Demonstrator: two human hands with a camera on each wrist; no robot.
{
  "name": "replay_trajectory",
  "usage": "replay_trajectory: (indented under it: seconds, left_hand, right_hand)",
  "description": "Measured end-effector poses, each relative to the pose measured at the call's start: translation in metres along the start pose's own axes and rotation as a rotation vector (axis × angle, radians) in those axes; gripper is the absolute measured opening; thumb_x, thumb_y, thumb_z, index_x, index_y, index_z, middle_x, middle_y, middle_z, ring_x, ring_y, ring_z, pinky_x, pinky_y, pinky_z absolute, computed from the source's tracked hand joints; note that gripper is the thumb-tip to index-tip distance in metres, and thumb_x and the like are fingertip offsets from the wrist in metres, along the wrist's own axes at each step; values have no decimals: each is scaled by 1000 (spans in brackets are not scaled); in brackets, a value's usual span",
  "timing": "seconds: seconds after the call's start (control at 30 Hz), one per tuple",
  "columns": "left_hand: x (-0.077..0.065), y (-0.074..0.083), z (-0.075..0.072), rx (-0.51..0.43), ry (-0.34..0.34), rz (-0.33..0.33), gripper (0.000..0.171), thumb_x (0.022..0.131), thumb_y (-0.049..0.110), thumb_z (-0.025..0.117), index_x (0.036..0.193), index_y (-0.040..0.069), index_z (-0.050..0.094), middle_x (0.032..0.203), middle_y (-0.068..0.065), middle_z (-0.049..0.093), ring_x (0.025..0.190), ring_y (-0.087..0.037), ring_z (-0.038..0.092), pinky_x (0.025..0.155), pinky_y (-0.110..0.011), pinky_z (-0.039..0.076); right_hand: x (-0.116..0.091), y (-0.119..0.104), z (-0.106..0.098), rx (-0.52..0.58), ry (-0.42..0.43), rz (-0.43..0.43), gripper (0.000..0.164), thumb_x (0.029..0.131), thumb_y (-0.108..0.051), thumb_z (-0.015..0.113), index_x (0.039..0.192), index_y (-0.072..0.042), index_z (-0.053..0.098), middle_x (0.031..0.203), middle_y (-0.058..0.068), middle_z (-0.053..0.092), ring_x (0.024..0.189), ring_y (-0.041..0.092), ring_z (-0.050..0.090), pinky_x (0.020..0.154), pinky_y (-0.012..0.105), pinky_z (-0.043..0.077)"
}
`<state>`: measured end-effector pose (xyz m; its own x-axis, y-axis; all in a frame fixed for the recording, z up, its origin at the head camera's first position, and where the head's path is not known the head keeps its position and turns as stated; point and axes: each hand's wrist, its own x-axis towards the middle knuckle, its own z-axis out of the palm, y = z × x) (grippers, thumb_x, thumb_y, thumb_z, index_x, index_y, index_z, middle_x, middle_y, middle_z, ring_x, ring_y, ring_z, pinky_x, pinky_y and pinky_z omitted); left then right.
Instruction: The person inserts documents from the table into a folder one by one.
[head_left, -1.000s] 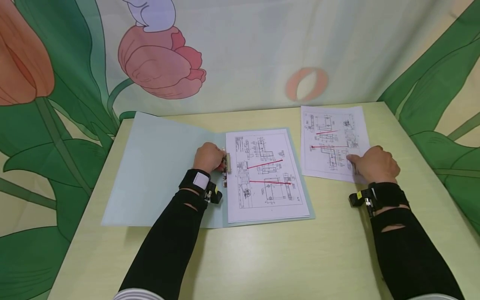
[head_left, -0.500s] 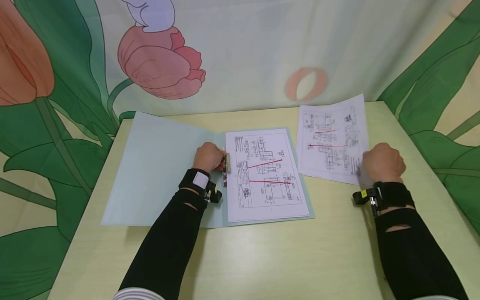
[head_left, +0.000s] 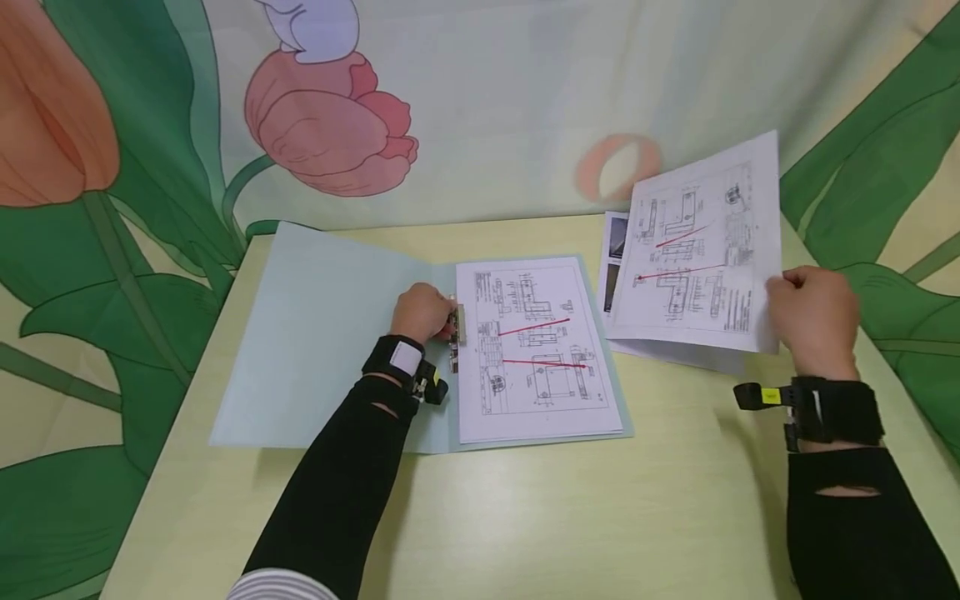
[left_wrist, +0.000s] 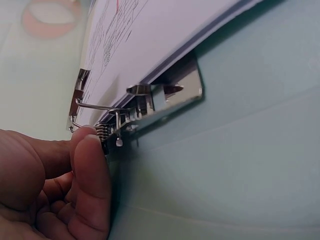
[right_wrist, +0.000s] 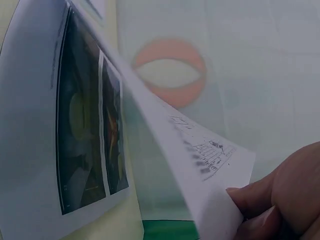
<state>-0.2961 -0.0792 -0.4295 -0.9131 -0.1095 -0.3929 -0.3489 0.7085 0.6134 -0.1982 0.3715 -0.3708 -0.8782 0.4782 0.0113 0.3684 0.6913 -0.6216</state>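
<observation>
My right hand (head_left: pixel 817 321) pinches the right edge of a printed drawing sheet (head_left: pixel 693 250) between thumb and fingers. The sheet is raised and tilted, with red lines across its diagrams. Beneath it lies another sheet (head_left: pixel 712 358), whose dark photos (right_wrist: pixel 82 120) show in the right wrist view. At the spine of an open light blue folder (head_left: pixel 322 342), my left hand (head_left: pixel 422 312) pinches the end of a metal clip (left_wrist: pixel 170 92), near its coiled spring. Beside the clip, a stack of drawing sheets (head_left: pixel 540 350) rests on the folder's right half.
The pale wooden table (head_left: pixel 570 517) carries the folder at centre-left and the loose sheet at back right. A printed curtain (head_left: pixel 487 108) with flowers and leaves hangs right behind the table's back edge.
My right hand has taken hold of the top sheet's edge and lifted it up and to the right, uncovering the photo sheet below. The left hand stays at the clip.
</observation>
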Motion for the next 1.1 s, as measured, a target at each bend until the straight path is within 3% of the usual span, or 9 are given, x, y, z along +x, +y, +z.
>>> replay_trajectory:
  seconds: [0.17,0.3,0.4,0.57,0.77,0.93,1.1]
  left_hand:
    - [0,4,0,17,-14,-9,26,109,23,62,112,0,72,78,-9,74,58,-14,70,53,-25,48]
    - [4,8,4,25,-25,-2,25,108,23,62,113,0,72,77,-8,74,57,-13,69,53,-25,48]
    - [6,9,6,24,-30,-4,25,108,23,63,113,1,72,76,-8,74,57,-13,69,52,-24,48]
    - [7,10,6,46,-33,-10,27,108,25,63,111,1,74,74,-7,74,57,-14,70,53,-26,45]
    - [7,9,3,70,-14,-1,29,108,26,63,113,0,75,72,-6,74,59,-14,71,57,-28,43]
    - [7,5,1,64,-17,-20,29,109,25,62,116,0,74,74,-7,75,61,-15,72,57,-28,44]
    - [6,-1,-2,46,-15,-35,27,108,25,62,114,1,73,74,-7,75,60,-15,72,56,-27,45]
  right_hand:
    - [-16,-5,-1,131,-15,85,59,109,-37,45,142,9,59,126,27,62,96,30,54,58,30,43]
    - [-34,-9,12,226,-70,137,57,109,-44,49,139,2,64,105,6,63,84,17,54,58,29,46]
    - [-48,-11,30,302,-139,115,51,109,-41,52,135,2,65,96,0,61,73,10,56,56,26,48]
    - [-66,-11,63,370,-301,4,42,111,-28,56,130,9,61,89,2,61,62,10,53,53,26,46]
    - [-77,-15,89,258,-413,-85,32,108,-22,62,118,8,68,81,8,63,59,15,55,51,29,47]
    - [-82,-19,103,118,-379,-145,30,106,-24,64,109,5,73,82,12,68,65,22,57,53,31,44]
    - [-86,-26,110,61,-360,-194,30,105,-23,66,106,5,76,94,19,73,76,27,59,59,32,43]
